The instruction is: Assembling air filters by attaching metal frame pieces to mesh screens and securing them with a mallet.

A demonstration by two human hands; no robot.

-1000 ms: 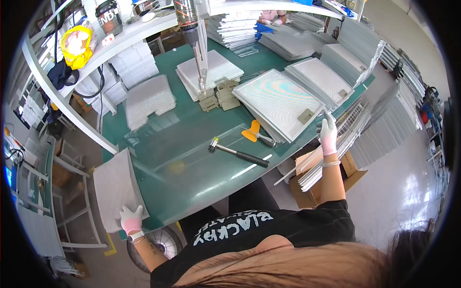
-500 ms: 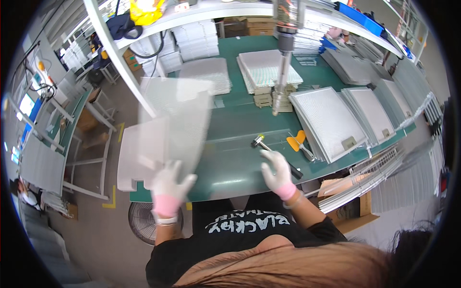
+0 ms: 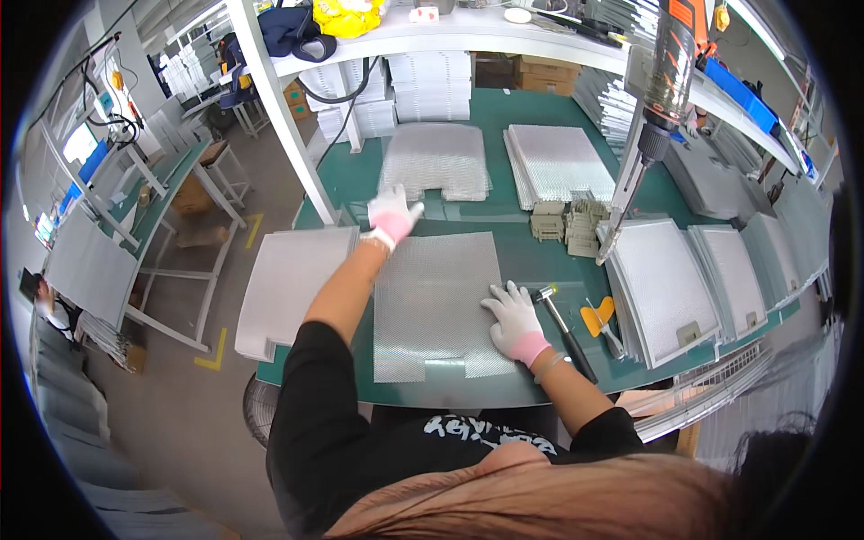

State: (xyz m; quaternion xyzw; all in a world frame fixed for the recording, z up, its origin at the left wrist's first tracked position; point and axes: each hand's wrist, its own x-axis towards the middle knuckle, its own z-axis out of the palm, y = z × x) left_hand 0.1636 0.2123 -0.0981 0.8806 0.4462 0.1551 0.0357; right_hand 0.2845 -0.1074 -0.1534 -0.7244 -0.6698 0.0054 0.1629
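A translucent mesh panel (image 3: 436, 301) with a notch in its near edge lies flat on the green table (image 3: 405, 393). My right hand (image 3: 517, 326), in a white and pink glove, rests on its right edge with fingers spread. Beyond the panel's far left corner, my left hand (image 3: 392, 216) reaches forward, thumb apart and fingers extended, with nothing seen in it. Just ahead of that hand sits a stack of mesh sheets (image 3: 434, 155) with a notched near side. A hammer (image 3: 570, 337) with a black handle lies right of my right hand, beside an orange-handled scraper (image 3: 598, 317).
A power screwdriver (image 3: 655, 135) hangs over the table's right side. Beige plastic parts (image 3: 576, 227) sit before another sheet stack (image 3: 562, 160). Framed panels (image 3: 661, 288) lean in rows at right; pale panels (image 3: 292, 283) lie at left. A shelf post (image 3: 283, 117) rises nearby.
A sheet blurred by motion near my left hand now appears flat before me. My left hand has moved forward to the far stack; my right hand now touches the panel. The view has shifted.
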